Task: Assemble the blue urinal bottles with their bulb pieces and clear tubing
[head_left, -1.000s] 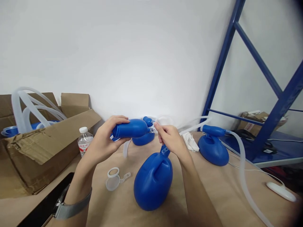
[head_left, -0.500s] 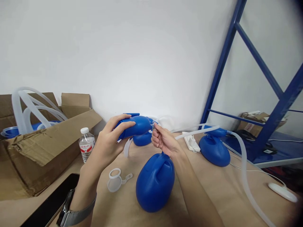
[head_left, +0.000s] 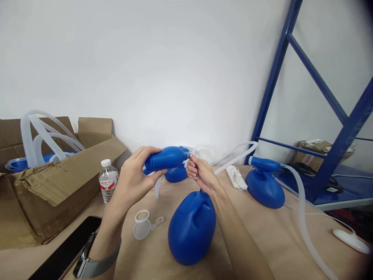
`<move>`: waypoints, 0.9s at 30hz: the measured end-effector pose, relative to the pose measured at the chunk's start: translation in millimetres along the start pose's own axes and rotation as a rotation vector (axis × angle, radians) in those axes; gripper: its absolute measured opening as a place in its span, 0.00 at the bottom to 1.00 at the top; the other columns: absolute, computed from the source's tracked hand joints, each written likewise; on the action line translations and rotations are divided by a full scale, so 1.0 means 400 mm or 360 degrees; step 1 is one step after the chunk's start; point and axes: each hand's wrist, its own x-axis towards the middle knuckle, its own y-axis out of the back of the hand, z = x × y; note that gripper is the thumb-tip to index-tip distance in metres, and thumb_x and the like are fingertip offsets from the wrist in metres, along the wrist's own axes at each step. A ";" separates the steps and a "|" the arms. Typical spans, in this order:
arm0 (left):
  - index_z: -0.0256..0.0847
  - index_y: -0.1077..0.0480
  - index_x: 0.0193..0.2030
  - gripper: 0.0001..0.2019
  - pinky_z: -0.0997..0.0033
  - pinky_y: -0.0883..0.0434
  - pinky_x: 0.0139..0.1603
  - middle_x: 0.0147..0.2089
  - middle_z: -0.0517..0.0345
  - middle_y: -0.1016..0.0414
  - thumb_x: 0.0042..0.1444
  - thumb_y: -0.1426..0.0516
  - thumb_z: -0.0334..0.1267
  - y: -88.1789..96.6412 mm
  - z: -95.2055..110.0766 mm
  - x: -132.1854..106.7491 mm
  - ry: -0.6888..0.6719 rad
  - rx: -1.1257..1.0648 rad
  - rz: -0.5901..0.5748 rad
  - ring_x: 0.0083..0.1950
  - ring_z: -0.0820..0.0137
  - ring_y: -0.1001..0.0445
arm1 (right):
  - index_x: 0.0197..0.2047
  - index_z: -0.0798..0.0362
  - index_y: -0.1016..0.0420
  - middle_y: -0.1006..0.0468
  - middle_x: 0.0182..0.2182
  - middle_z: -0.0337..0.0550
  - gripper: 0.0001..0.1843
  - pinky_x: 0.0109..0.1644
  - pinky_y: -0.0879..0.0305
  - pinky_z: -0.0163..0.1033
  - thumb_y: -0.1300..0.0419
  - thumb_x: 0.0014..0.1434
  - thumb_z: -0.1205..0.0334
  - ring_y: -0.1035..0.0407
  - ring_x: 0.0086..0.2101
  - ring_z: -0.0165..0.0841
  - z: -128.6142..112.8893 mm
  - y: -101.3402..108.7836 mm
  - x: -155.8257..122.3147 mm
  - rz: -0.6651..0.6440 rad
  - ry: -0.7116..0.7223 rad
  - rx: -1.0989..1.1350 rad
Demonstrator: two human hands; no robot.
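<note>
My left hand (head_left: 134,179) is wrapped round a blue plastic handle piece (head_left: 166,158), held up sideways above the table. My right hand (head_left: 201,174) pinches the end of a translucent tube (head_left: 233,157) against the narrow tip of that blue piece. Just below the hands stands a blue bottle-shaped container (head_left: 192,228) on the brown paper-covered table (head_left: 262,233). A small clear funnel-shaped cap (head_left: 143,225) lies to its left. A second blue container (head_left: 265,186) with a tube fitted stands at the right, and a third (head_left: 175,173) sits behind my hands.
An open cardboard box (head_left: 52,182) with coiled tubes and blue parts fills the left. A water bottle (head_left: 108,181) stands beside it, a black phone (head_left: 64,251) lies at the near left. A white power strip (head_left: 236,177), a white mouse-like object (head_left: 351,240) and a blue shelf frame (head_left: 335,155) are at the right.
My right hand has moved in and closed on the tube end at the blue piece's tip. The left hand has turned the blue piece slightly. The view has shifted a little.
</note>
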 end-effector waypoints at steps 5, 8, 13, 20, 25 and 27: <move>0.45 0.28 0.52 0.21 0.55 0.23 0.52 0.53 0.51 0.20 0.54 0.32 0.46 -0.008 0.001 0.002 0.0118 -0.0123 -0.0022 0.50 0.55 0.20 | 0.22 0.50 0.41 0.48 0.17 0.28 0.32 0.18 0.53 0.28 0.30 0.55 0.37 0.53 0.18 0.23 0.002 0.006 0.003 0.0003 0.0044 0.0067; 0.45 0.28 0.52 0.21 0.55 0.23 0.52 0.53 0.52 0.20 0.54 0.32 0.46 -0.007 0.001 0.002 0.0151 -0.0115 -0.0020 0.50 0.56 0.20 | 0.24 0.50 0.42 0.49 0.18 0.27 0.30 0.18 0.53 0.27 0.30 0.57 0.41 0.54 0.18 0.23 0.004 0.017 0.010 0.0028 0.0055 0.0215; 0.46 0.30 0.52 0.18 0.55 0.24 0.52 0.54 0.53 0.21 0.55 0.34 0.42 -0.007 0.008 -0.001 0.0041 0.0010 -0.0035 0.53 0.56 0.22 | 0.24 0.51 0.37 0.41 0.17 0.30 0.25 0.20 0.45 0.29 0.35 0.63 0.46 0.44 0.19 0.25 0.006 0.034 0.019 0.0140 0.0027 0.0385; 0.45 0.34 0.52 0.14 0.56 0.24 0.52 0.61 0.48 0.26 0.59 0.43 0.33 -0.037 0.015 -0.007 -0.0264 0.0152 -0.0224 0.59 0.55 0.24 | 0.44 0.51 0.25 0.19 0.34 0.41 0.22 0.37 0.25 0.39 0.48 0.72 0.42 0.25 0.34 0.34 -0.010 -0.013 0.005 0.0319 -0.0184 0.0748; 0.45 0.32 0.54 0.17 0.61 0.25 0.48 0.57 0.52 0.21 0.57 0.41 0.33 -0.047 0.033 -0.013 -0.0377 0.0208 -0.0497 0.54 0.57 0.21 | 0.34 0.50 0.34 0.36 0.17 0.30 0.21 0.30 0.27 0.33 0.59 0.77 0.59 0.36 0.18 0.26 -0.022 0.028 0.010 0.0620 -0.0295 0.1292; 0.44 0.30 0.50 0.15 0.64 0.26 0.41 0.50 0.53 0.18 0.56 0.38 0.38 -0.049 0.045 -0.013 -0.0362 0.0181 -0.0563 0.45 0.60 0.19 | 0.30 0.48 0.39 0.47 0.13 0.25 0.20 0.27 0.29 0.32 0.57 0.77 0.61 0.47 0.13 0.25 -0.011 0.054 0.013 0.0647 -0.0074 0.1162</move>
